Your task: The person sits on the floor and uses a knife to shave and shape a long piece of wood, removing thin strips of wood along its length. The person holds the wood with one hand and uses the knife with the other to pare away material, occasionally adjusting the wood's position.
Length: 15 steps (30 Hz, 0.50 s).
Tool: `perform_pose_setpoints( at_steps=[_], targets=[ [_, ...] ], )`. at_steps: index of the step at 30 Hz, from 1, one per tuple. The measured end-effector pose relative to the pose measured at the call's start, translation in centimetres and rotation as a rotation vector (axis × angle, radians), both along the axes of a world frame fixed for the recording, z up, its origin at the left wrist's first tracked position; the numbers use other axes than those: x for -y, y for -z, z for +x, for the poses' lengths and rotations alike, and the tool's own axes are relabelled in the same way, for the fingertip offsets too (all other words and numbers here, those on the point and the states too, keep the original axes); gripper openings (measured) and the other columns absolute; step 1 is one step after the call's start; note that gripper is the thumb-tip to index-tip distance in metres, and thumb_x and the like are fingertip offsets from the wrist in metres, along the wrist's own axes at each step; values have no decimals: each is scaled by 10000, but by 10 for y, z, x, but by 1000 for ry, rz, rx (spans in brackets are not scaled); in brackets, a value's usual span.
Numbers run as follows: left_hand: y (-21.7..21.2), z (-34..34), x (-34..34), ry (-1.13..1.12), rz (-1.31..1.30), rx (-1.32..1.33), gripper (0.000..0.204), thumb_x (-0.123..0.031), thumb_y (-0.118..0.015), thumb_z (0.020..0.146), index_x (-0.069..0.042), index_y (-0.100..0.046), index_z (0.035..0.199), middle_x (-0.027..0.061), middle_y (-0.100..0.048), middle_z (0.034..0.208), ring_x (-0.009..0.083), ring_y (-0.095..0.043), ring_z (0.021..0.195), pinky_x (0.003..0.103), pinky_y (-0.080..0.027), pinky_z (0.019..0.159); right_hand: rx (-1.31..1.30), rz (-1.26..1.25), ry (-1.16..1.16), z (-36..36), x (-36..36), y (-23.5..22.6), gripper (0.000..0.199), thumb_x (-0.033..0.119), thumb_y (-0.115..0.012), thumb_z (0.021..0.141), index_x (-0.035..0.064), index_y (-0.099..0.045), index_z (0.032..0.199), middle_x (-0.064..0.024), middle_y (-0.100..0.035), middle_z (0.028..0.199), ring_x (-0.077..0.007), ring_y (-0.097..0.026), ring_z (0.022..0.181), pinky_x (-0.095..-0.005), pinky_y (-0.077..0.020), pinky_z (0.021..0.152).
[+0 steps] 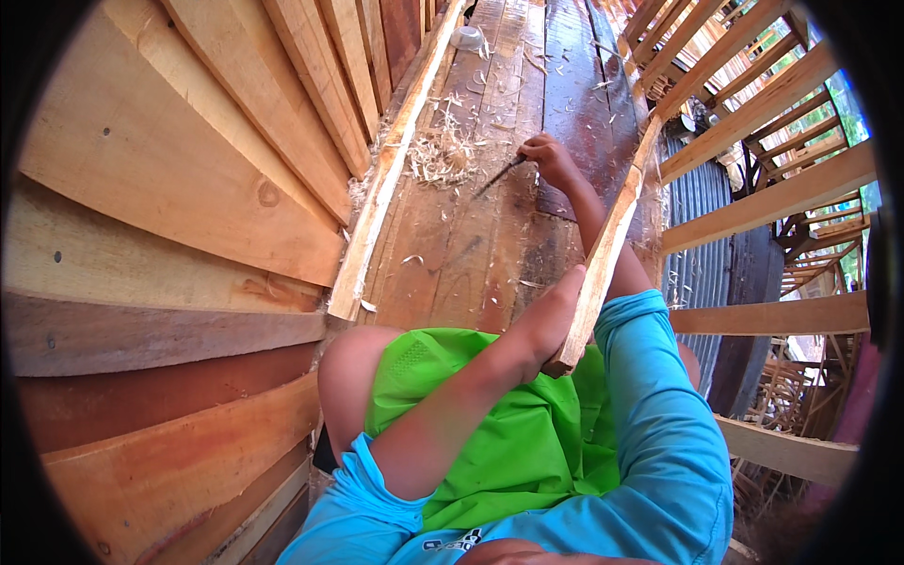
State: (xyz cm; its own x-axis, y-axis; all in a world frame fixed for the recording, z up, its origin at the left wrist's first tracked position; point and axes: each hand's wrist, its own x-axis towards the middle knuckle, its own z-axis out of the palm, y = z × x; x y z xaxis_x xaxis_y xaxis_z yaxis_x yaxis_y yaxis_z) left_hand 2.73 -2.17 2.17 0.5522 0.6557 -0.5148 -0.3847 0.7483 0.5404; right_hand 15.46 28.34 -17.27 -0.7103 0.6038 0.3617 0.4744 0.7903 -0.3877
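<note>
My left hand (556,315) is closed around the near part of a long, pale wooden stick (612,240), which slants away up to the right. Beyond it, my right hand (548,158) grips a slim, dark-bladed knife (499,176) whose tip points down and left over the plank floor. My right forearm passes behind the stick, and the blade is apart from it. Curled wood shavings (443,155) lie in a heap left of the knife tip.
Another long pale strip of wood (377,221) lies along the left side of the floor (452,273). A slatted plank wall (169,179) rises on the left, and a slatted railing (772,207) on the right. A small whitish round object (466,38) sits at the far end.
</note>
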Motion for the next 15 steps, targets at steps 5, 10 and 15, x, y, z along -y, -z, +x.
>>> perform_pose_setpoints(
  at_steps=[5, 10, 15],
  targets=[
    [6, 2, 0, 7, 3, 10, 528, -600, -287, 949, -127, -493, 1064, 18, -488, 664, 107, -475, 477, 260, -403, 373, 86, 38, -37, 2, 4, -1, 381, -118, -538, 699, 69, -723, 975, -115, -672, 928, -311, -593, 917, -370, -480, 812],
    [2, -2, 0, 38, -16, -4, 520, -593, -287, 952, -129, -496, 1061, 18, -491, 673, 107, -472, 476, 267, -389, 375, 53, 111, 242, -18, -2, 12, 416, -128, -527, 672, 74, -723, 978, -115, -663, 906, -310, -598, 912, -369, -484, 812],
    [1, -2, -1, 11, -7, 6, 508, -590, -292, 952, -132, -487, 1056, 24, -492, 682, 110, -471, 478, 266, -392, 379, 7, 40, 103, -8, -6, 2, 398, -129, -530, 689, 71, -723, 974, -124, -674, 921, -311, -614, 895, -377, -499, 778]
  ],
)
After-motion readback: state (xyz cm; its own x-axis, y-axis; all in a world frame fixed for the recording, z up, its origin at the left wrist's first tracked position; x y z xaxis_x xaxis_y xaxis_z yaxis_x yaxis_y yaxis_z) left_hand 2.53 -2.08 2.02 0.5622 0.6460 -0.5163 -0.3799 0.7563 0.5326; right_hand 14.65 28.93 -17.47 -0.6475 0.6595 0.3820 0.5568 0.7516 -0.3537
